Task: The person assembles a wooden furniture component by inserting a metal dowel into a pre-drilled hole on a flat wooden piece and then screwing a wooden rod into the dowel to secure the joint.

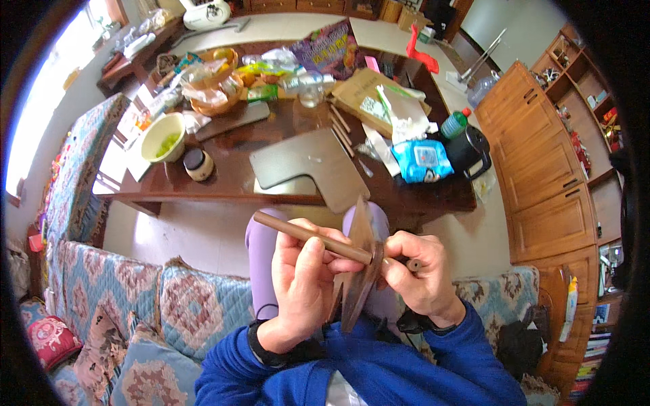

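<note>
Just above my lap, my left hand (298,277) grips a long brown rod (291,230) between thumb and fingers. The rod's right end meets a thin brown panel (359,287), held edge-on between my hands. On the panel's other side, my right hand (423,274) is closed with its fingertips against the panel. A second brown rod (414,264), with a hole in its end, pokes out between those fingers; most of it is hidden. Whether the first rod is fixed to the panel, I cannot tell.
A dark wooden table (223,186) stands ahead. On it lie a flat L-shaped board (305,159), several loose brown rods (342,132), a cardboard box (359,95), a blue wipes pack (421,161), a black kettle (469,152), a jar (198,164) and a bowl (162,139). Wooden cabinets (535,149) stand right.
</note>
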A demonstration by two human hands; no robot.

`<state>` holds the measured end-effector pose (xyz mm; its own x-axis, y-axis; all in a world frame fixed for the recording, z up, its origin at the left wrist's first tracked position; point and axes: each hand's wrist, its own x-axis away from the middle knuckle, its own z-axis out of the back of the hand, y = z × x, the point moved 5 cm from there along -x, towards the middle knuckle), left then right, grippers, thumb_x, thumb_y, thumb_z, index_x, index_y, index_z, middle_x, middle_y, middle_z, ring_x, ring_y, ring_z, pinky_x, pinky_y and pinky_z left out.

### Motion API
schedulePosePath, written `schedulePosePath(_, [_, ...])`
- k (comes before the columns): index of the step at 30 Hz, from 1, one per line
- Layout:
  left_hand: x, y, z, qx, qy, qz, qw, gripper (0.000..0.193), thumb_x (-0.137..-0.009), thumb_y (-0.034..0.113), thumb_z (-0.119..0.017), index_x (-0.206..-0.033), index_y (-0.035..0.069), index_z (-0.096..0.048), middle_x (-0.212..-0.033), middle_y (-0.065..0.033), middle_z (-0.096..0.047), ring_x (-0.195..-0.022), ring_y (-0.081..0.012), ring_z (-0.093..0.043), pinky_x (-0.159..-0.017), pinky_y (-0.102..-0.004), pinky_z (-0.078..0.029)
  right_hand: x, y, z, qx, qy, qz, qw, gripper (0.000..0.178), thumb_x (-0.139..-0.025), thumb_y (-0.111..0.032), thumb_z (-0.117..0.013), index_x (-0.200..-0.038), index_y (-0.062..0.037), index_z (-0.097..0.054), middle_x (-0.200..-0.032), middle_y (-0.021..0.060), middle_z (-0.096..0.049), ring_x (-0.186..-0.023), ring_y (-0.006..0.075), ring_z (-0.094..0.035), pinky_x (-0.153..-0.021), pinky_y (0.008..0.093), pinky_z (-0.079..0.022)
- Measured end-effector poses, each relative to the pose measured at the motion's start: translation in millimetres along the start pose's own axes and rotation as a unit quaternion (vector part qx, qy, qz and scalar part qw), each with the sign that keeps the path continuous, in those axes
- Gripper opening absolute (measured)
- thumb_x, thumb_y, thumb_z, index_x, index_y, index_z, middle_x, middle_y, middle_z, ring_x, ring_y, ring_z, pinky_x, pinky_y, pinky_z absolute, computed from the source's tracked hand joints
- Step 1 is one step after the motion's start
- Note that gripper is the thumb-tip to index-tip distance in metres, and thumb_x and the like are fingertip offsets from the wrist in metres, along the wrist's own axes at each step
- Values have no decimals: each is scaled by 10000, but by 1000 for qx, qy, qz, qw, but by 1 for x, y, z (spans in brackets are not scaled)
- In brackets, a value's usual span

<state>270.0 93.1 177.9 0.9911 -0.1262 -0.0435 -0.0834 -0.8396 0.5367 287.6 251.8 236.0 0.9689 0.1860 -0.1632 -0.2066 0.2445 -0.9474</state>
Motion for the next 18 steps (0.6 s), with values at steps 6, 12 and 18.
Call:
schedulePosePath(6, [15, -31, 47, 32, 29, 82, 996, 147, -1086, 195, -498, -1192, 97, -528, -1027, -128, -679, -895, -210, -714, -757, -333, -623, 20, 45, -19, 0, 25, -26, 999, 109, -958, -59, -626, -878, 9, -656, -662, 35, -622, -600, 52, -544, -534, 268, -431])
schedulePosePath(12, [14, -58, 80, 77, 106, 169, 977, 117, -1096, 192, -502, -1145, 92, -537, -1013, -112, -713, -870, -222, -738, -748, -342, -634, 25, 81, -19, 46, 23, -24, 998, 97, -949, -60, -651, -890, 16, -666, -679, 63, -621, -609, 83, -560, -551, 281, -441])
schedulePosePath(18, [17, -53, 106, 26, 89, 149, 985, 111, -1023, 161, -600, -1062, 94, -521, -1038, -167, -716, -910, -252, -756, -774, -365, -652, 26, 95, -14, 26, -11, -38, 999, 90, -931, -64, -695, -893, 16, -679, -709, 74, -646, -621, 126, -596, -566, 292, -455])
